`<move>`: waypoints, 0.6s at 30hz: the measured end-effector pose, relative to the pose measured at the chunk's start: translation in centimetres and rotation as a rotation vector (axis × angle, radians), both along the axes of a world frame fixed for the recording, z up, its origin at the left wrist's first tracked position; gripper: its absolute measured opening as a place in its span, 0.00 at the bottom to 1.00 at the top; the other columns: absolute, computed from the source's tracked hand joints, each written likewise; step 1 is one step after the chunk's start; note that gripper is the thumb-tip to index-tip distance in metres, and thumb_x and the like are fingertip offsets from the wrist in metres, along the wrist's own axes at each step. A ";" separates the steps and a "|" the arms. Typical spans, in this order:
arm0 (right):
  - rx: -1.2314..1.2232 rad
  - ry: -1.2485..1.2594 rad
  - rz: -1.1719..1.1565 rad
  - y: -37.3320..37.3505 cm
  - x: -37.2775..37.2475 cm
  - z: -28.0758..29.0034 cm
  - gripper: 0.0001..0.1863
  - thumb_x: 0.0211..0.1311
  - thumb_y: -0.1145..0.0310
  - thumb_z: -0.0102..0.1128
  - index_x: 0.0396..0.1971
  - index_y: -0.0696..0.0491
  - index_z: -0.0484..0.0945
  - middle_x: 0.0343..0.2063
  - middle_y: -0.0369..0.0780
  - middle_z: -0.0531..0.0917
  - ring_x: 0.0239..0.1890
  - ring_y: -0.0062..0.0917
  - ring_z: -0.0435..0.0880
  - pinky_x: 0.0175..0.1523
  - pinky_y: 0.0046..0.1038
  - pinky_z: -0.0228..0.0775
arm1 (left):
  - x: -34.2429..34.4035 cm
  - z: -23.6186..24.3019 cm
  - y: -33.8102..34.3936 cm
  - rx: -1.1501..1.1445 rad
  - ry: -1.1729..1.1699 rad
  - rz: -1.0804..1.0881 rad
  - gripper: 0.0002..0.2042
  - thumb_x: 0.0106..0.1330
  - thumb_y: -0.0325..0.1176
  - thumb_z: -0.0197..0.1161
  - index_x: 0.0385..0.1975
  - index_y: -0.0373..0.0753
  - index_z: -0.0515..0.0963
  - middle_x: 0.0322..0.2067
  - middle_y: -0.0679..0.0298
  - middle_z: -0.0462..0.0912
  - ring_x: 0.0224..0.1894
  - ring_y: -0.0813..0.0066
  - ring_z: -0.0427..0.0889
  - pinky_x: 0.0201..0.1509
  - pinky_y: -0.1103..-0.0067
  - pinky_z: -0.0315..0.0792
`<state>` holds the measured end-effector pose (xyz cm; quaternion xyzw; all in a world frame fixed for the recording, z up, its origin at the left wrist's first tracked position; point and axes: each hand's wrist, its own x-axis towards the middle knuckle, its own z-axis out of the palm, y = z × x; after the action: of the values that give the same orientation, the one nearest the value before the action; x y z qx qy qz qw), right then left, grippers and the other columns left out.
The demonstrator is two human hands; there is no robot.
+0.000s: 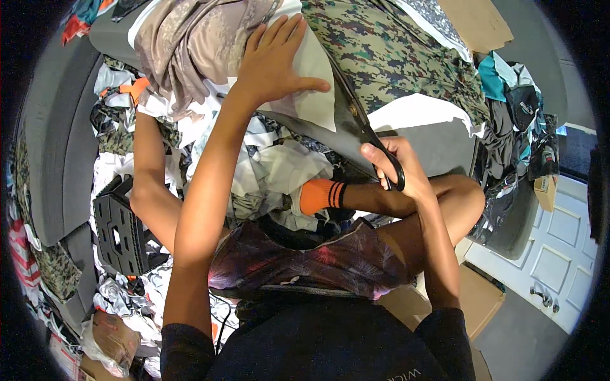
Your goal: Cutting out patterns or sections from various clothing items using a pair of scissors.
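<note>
My left hand (273,63) lies flat with fingers spread on a white sheet (318,89) that looks like cloth or paper. Bunched beige satiny fabric (184,51) is beside that hand, to its left. In my right hand (410,168) is a pair of scissors (357,114), my fingers through the black handles. The long dark blades point up and left along the right edge of the white sheet. Whether the blades touch it, I cannot tell. Green camouflage fabric (394,57) spreads beyond the scissors, with a white piece (419,113) at its near edge.
A grey padded surface (438,149) bears the fabrics. Cloth scraps (267,171) pile around my crossed legs. A black slotted plastic object (117,228) stands at left. Cardboard (476,25) lies far right, near hanging garments (521,101). A white door (553,267) is at right.
</note>
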<state>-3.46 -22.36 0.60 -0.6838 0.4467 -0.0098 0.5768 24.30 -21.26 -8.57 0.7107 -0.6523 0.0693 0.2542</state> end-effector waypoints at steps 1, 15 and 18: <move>-0.002 0.005 0.006 0.0 0.0 0.0 0.24 0.63 0.53 0.59 0.12 0.51 0.68 0.07 0.33 0.69 0.07 0.14 0.64 0.16 0.16 0.56 | 0.0 0.0 0.0 0.004 -0.003 0.004 0.57 0.41 0.76 0.58 0.69 0.39 0.56 0.70 0.67 0.55 0.72 0.71 0.50 0.73 0.67 0.39; 0.094 -0.113 0.122 -1.0 -2.3 -1.0 0.24 0.64 0.51 0.56 0.14 0.53 0.70 0.10 0.33 0.72 0.09 0.16 0.67 0.17 0.16 0.58 | 1.5 2.1 -1.1 0.245 0.066 -0.030 0.57 0.38 0.79 0.56 0.68 0.47 0.58 0.70 0.68 0.55 0.72 0.68 0.49 0.73 0.63 0.37; 0.045 -0.060 0.096 -1.5 0.1 -0.8 0.24 0.64 0.50 0.55 0.15 0.53 0.70 0.11 0.33 0.73 0.09 0.16 0.68 0.18 0.16 0.59 | 2.5 1.3 -1.9 0.156 -0.032 0.043 0.56 0.37 0.80 0.56 0.68 0.50 0.59 0.70 0.68 0.55 0.73 0.66 0.48 0.73 0.62 0.36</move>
<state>-3.37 -23.89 -0.16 -0.6908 0.3959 0.0072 0.6050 26.83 -23.13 -7.26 0.7409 -0.6444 0.0349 0.1861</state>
